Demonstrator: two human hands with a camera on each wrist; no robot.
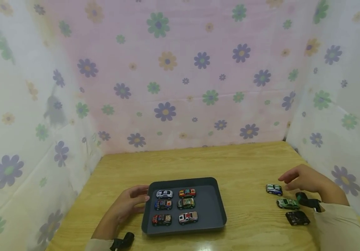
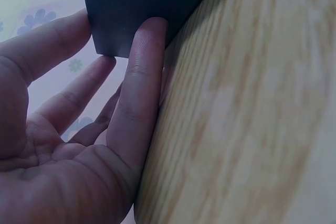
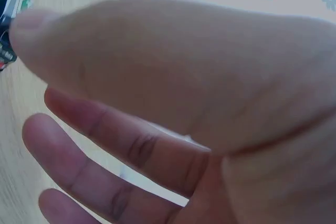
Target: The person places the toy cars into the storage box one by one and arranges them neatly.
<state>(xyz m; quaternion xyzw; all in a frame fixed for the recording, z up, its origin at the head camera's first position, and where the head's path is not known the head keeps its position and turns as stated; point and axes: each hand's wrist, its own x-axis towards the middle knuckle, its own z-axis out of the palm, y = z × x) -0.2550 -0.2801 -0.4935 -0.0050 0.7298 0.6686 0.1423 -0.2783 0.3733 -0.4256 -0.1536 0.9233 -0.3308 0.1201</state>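
Head: the left hand point(image 1: 126, 206) touches a tray point(image 1: 210, 205) holding six cars point(image 1: 186, 203); the right hand point(image 1: 310, 181) hangs beside three cars point(image 1: 288, 204) on the table point(image 1: 246, 164). Left wrist: spread fingers point(image 2: 137, 82) meet the tray. Right wrist: parted fingers point(image 3: 142, 148) lie near a car point(image 3: 6, 11).

Your wrist views lose much at their edges.
At left, the top edge crops the tray point(image 2: 139, 3) and your left grip point(image 2: 86, 161) runs off-frame; at right, the left edge slices a blurred toy car point(image 3: 9, 3) beside your cropped right grip point(image 3: 173, 98). From your head, the tray's cars point(image 1: 163, 205) carry markings too small to read, and a wrist camera point(image 1: 302, 199) covers one end of the green car point(image 1: 286, 203).
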